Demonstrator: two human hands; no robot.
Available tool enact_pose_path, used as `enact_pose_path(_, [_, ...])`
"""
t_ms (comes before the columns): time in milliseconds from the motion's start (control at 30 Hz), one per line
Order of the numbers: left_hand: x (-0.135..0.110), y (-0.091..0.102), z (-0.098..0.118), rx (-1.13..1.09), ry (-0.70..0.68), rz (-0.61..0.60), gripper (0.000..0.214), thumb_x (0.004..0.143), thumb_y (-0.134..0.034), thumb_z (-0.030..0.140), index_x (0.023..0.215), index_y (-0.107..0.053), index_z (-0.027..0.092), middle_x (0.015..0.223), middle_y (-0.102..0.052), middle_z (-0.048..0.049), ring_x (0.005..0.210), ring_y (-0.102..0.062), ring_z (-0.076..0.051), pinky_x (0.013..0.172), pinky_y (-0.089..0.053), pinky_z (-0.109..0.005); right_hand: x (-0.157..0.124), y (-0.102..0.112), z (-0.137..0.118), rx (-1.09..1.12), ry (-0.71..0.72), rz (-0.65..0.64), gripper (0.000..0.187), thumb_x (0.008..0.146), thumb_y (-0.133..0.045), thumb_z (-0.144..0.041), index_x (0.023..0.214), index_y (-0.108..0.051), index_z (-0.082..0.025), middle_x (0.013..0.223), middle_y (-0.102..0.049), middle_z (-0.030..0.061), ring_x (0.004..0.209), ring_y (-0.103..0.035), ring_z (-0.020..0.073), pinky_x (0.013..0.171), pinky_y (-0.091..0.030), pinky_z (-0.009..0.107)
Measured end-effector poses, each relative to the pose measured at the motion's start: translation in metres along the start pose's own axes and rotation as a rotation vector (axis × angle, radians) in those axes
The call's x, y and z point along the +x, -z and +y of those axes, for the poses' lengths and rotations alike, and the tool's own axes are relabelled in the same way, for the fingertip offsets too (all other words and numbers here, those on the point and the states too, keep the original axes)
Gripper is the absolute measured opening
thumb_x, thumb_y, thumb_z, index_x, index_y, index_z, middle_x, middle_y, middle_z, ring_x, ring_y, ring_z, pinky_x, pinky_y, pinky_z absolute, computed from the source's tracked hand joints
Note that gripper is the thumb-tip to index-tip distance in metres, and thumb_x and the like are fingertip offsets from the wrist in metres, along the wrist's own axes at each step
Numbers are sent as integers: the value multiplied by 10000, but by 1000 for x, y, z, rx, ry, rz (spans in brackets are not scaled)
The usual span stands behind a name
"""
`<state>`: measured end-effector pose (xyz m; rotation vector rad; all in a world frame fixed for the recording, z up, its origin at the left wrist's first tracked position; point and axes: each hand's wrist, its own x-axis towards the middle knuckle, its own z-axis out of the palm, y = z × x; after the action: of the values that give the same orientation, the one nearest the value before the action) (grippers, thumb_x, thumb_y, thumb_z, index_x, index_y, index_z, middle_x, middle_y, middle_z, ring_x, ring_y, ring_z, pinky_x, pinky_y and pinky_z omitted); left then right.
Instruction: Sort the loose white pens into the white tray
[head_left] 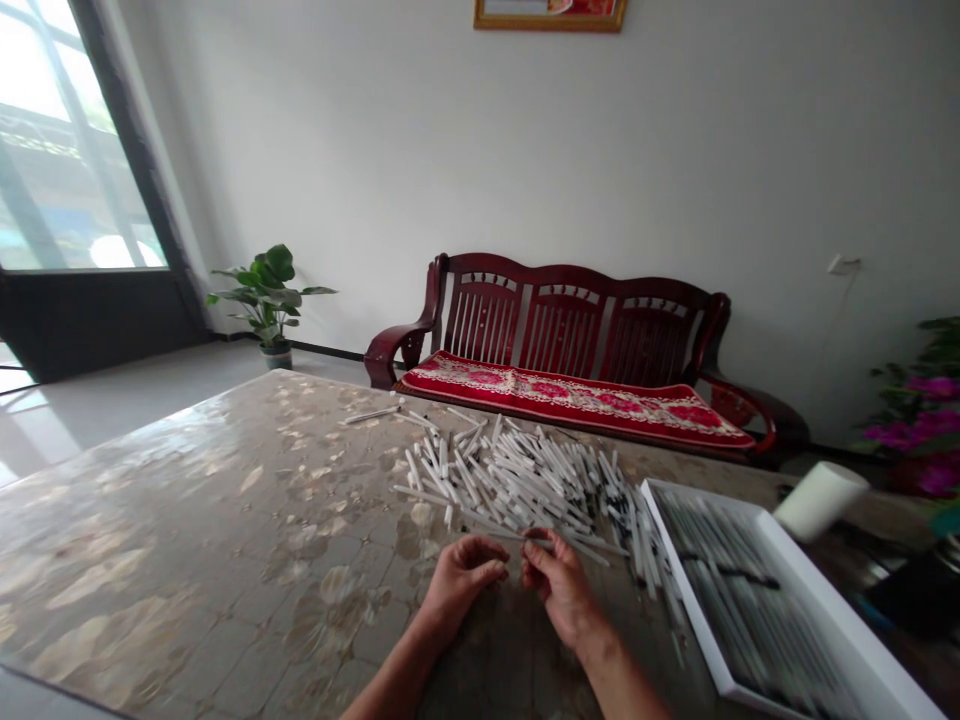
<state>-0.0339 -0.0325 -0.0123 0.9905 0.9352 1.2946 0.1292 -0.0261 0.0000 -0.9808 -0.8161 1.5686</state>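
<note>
My right hand [556, 582] is closed, pinching a slim white pen-like stick [541, 544] between thumb and fingers. Just to its left, my left hand [466, 580] has curled fingers with the thumb a little apart, and I see nothing held in it. Both hands are low over the table, at the near edge of a loose pile of white pen-like sticks [517, 475], some with dark ends. To the right of the pile, a white shallow box [679, 590] holds many similar sticks in rows, blurred, with a dark band across them.
The patterned table [225, 540] extends to the left. A white roll [821, 500] lies beyond the box, near dark items at the right edge. Behind the table stand a red wooden bench [562, 325] and a potted plant [274, 300]; purple flowers [919, 425] are at right.
</note>
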Motion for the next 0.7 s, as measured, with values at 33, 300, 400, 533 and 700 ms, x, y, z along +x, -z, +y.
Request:
enact_pose_path(33, [0, -1, 0, 12, 4, -8, 343, 544, -873, 387, 734, -708, 154, 680, -722, -20, 558, -617, -126, 531, -474, -226, 1, 5, -6, 4, -7, 20, 415, 570, -875, -383, 859, -642, -200, 634, -624, -58, 516, -535, 82, 482, -409, 186])
enact_pose_path(300, [6, 4, -6, 71, 51, 54, 397, 583, -802, 531, 764, -688, 196, 765, -735, -20, 654, -677, -183, 597, -521, -275, -7, 60, -76, -42, -10, 101, 461, 517, -891, -360, 848, -620, -187, 632, -643, -36, 523, -555, 72, 480, -429, 163])
enact_pose_path(400, [7, 6, -8, 88, 48, 51, 404, 586, -793, 551, 757, -690, 199, 760, -727, -18, 652, -672, -185, 602, -522, -279, -13, 95, -109, -165, 63, 181, 417, 575, -838, -368, 867, -591, -201, 667, -641, -29, 538, -552, 73, 480, -413, 162])
enact_pose_path(533, [8, 6, -10, 102, 51, 27, 408, 592, -788, 561, 754, -691, 199, 749, -714, -10, 648, -664, -181, 604, -516, -275, -15, 145, -165, -587, 89, 368, 237, 685, -653, -363, 821, -525, -216, 628, -588, -35, 501, -510, 82, 453, -358, 176])
enact_pose_path(700, [8, 5, -9, 117, 63, -3, 430, 599, -774, 588, 753, -680, 198, 739, -702, -3, 643, -659, -174, 595, -507, -263, 9, 191, -221, -870, 61, 531, 90, 683, -543, -260, 691, -461, -221, 471, -449, -75, 379, -339, 72, 398, -181, 195])
